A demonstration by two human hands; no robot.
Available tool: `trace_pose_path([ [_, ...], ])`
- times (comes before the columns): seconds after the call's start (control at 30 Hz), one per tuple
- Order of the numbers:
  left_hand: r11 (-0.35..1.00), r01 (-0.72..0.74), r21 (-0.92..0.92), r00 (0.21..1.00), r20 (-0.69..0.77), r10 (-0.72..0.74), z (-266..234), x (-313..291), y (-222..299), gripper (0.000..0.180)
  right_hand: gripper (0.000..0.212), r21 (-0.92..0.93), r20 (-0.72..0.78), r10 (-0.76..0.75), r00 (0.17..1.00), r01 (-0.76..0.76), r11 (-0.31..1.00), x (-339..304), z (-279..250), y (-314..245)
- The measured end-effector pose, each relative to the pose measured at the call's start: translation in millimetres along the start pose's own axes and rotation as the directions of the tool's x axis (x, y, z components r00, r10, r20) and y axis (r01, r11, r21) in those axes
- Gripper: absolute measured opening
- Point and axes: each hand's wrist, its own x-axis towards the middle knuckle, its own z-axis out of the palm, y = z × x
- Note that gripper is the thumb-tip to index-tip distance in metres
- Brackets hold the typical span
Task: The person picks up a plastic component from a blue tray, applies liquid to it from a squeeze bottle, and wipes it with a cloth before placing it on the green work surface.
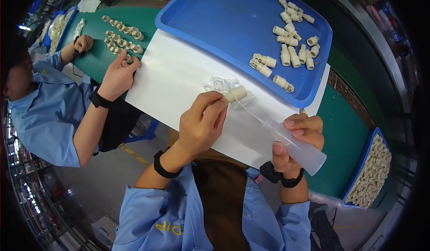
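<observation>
My left hand (204, 122) pinches a cream plastic cylindrical fitting (236, 94) over the white sheet. In my right hand (299, 137) is a translucent squeeze bottle (301, 151), tilted, with its thin nozzle reaching up to the fitting. Whether the tip touches the fitting or stops just short of it, I cannot tell. Behind the fitting lies a crumpled white tissue (219, 83), partly hidden by it and by my left fingers.
A blue tray (215, 16) holds several loose cream fittings (293, 56) toward its right. White paper (165, 72) covers the green table. At left, a co-worker's hand (117, 74) touches rows of similar fittings (123, 40). A blue bin (356, 184) of small pale parts stands at right.
</observation>
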Motion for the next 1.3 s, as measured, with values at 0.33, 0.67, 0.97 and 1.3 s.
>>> trace_pose_path([
  [0.33, 0.999, -0.004, -0.031, 1.000, -0.006, 0.004, 2, 2, 5, 0.022, 0.036, -0.050, 0.033, 0.038, 0.999, -0.036, 0.998, 1, -1, -2],
  [0.67, 0.932, 0.253, -0.258, 0.967, 0.082, -0.240, -5, 6, 10, 0.023, 0.035, -0.107, 0.087, 0.032, 0.996, -0.023, 0.994, 0, -3, -3],
  [0.97, 0.716, 0.509, -0.478, 0.859, 0.231, -0.457, -10, 5, 10, 0.021, 0.034, -0.078, 0.082, 0.024, 0.996, -0.018, 0.997, 0, -2, -3],
  [1.3, 0.119, 0.764, -0.634, 0.559, 0.559, -0.612, -19, 15, 11, 0.020, 0.035, 0.006, 0.005, 0.018, 1.000, -0.018, 1.000, -1, -1, -3],
])
